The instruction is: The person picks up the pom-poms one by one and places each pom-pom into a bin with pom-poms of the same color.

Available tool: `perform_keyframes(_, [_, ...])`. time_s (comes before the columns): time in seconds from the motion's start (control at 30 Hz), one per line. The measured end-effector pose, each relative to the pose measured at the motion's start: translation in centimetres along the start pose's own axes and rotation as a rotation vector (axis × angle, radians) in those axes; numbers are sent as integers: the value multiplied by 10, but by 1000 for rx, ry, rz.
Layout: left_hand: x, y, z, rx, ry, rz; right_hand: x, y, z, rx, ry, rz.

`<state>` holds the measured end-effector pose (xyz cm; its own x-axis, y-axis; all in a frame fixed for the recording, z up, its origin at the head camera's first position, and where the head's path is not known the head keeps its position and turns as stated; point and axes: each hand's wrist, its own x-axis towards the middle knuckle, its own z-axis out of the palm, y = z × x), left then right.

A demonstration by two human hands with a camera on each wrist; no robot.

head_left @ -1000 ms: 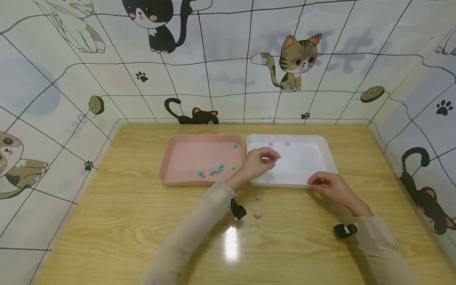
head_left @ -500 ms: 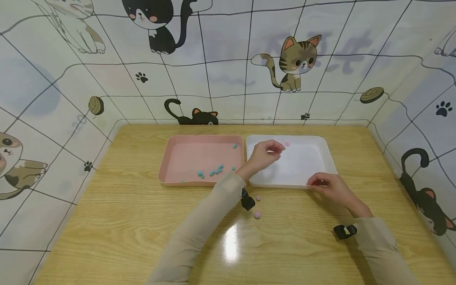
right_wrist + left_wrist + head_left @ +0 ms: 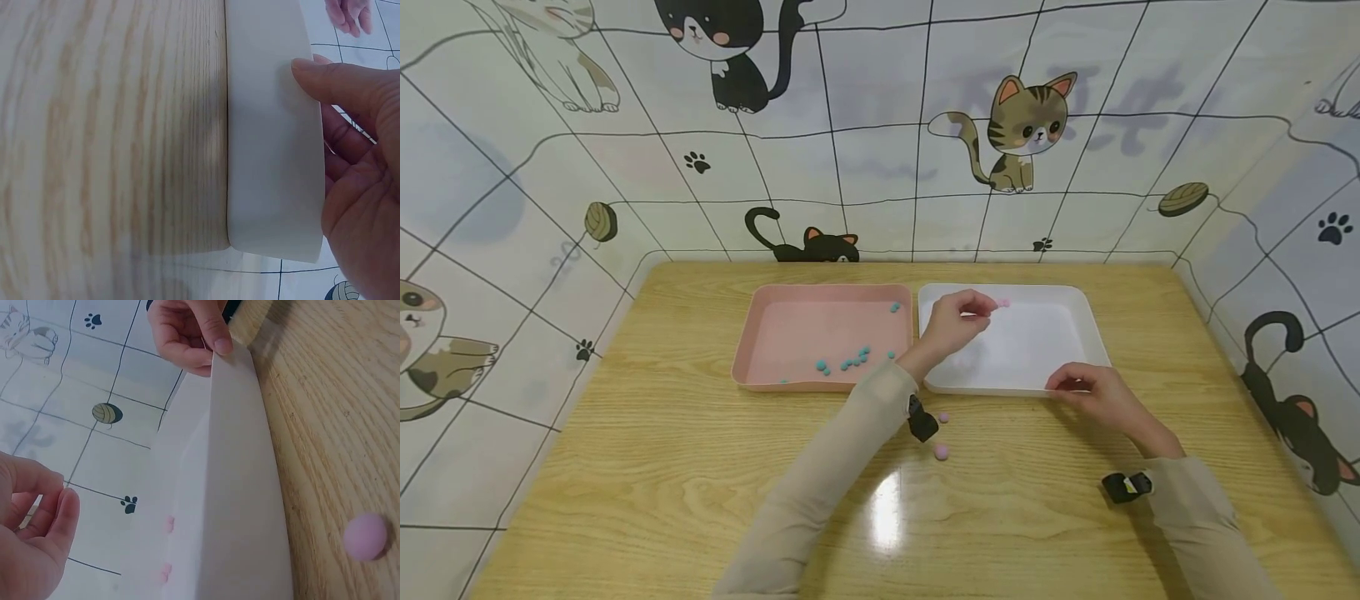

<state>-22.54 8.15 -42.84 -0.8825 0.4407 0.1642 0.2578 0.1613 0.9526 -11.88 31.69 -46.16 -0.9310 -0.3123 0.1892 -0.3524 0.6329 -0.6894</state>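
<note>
My left hand (image 3: 957,321) hovers over the far left part of a white tray (image 3: 1030,346). Its thumb and index tips meet, and nothing shows between them in the left wrist view. Two small pink pieces (image 3: 170,524) sit at the tray's far side; in the head view the hand hides one and its fingertips are beside the other (image 3: 1004,303). With thumb and fingers, my right hand (image 3: 1093,396) pinches the tray's near rim by the right corner. On the table before the tray lie a larger pink ball (image 3: 942,452) and a smaller one (image 3: 943,417).
A pink tray (image 3: 805,321) stands just left of the white one, with several small teal balls (image 3: 853,362) in it. The wooden table (image 3: 647,467) meets a cat-patterned wall covering (image 3: 880,175) at the back and sides.
My left hand has moved a little away from me and to the right, covering one pink piece in the head view. My right hand stays on the white tray's rim.
</note>
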Motion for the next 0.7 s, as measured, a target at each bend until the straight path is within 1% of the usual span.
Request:
perform_keyframes(0.27, [-16,7,-4,16,-31,57,0,0,0,-8,-1,6])
perform_keyframes(0.37, [-23,8,-6,20,-35,94,0,0,0,0,-6,9])
perform_keyframes(0.53, [-35,6,-11,14,-41,161,1,1,1,1,-6,13])
perform_keyframes(0.7, [-48,2,-18,-8,-72,181,1,1,0,-11,-4,17])
